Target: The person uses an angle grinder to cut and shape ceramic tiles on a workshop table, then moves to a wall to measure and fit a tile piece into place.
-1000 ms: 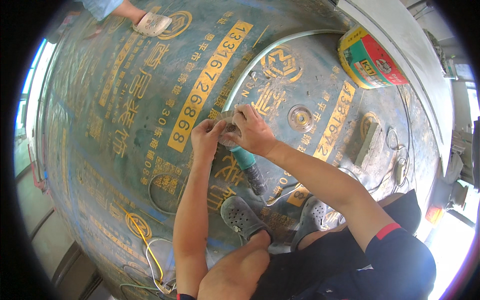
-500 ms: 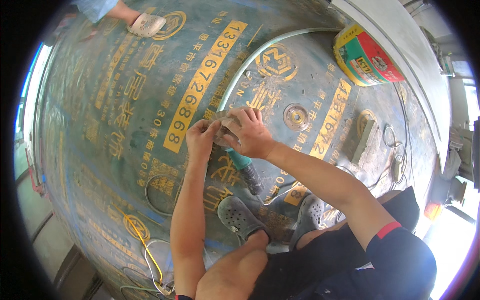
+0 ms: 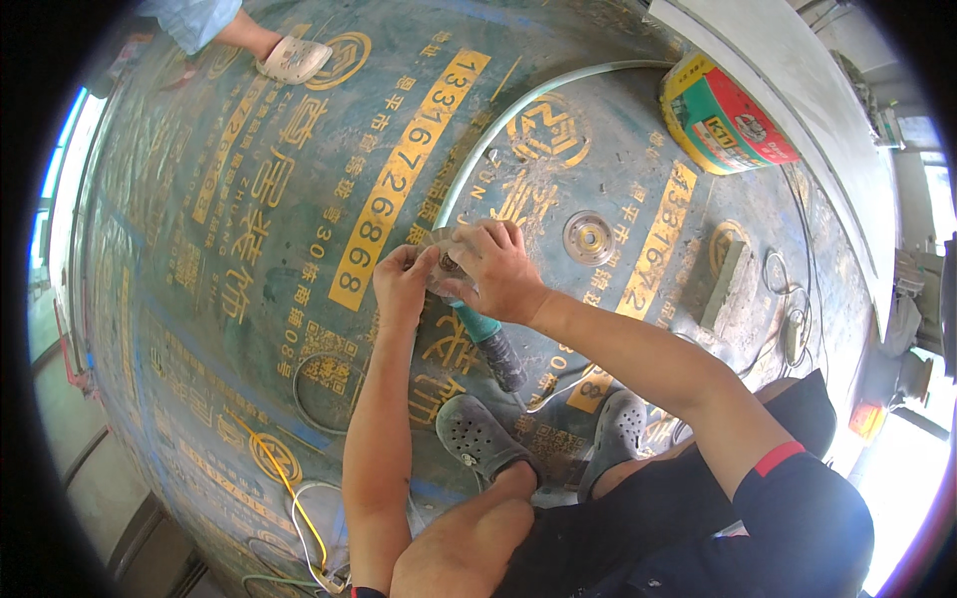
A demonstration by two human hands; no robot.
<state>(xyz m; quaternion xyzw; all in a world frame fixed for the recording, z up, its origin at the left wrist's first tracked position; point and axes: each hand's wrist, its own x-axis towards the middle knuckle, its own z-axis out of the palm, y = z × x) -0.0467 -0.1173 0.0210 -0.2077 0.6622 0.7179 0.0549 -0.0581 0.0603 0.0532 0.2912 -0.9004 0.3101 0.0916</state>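
Note:
A teal and black angle grinder [image 3: 495, 351] lies on the floor covering in front of my feet, with its head up between my hands. Around the head is a round, translucent guard [image 3: 440, 279]. The fingertips of my left hand [image 3: 403, 287] pinch the guard's left edge. From the other side, my right hand [image 3: 501, 271] curls its fingers over the head, hiding much of it. Beyond my hands, a pale flexible hose [image 3: 477, 149] arcs away from the tool. To the right, a round metal grinding disc [image 3: 589, 238] lies flat on the floor, apart from both hands.
At the far right, a red, green and yellow bucket [image 3: 720, 120] stands under a long pale panel [image 3: 797, 100]. A grey block [image 3: 728, 284] and a power strip [image 3: 795, 339] with loose cables lie to the right. Another person's clog [image 3: 294, 60] shows at upper left.
Both hands stay at the grinder's head with only slight finger shifts. The view has moved a little; the hose, bucket and disc lie as before.

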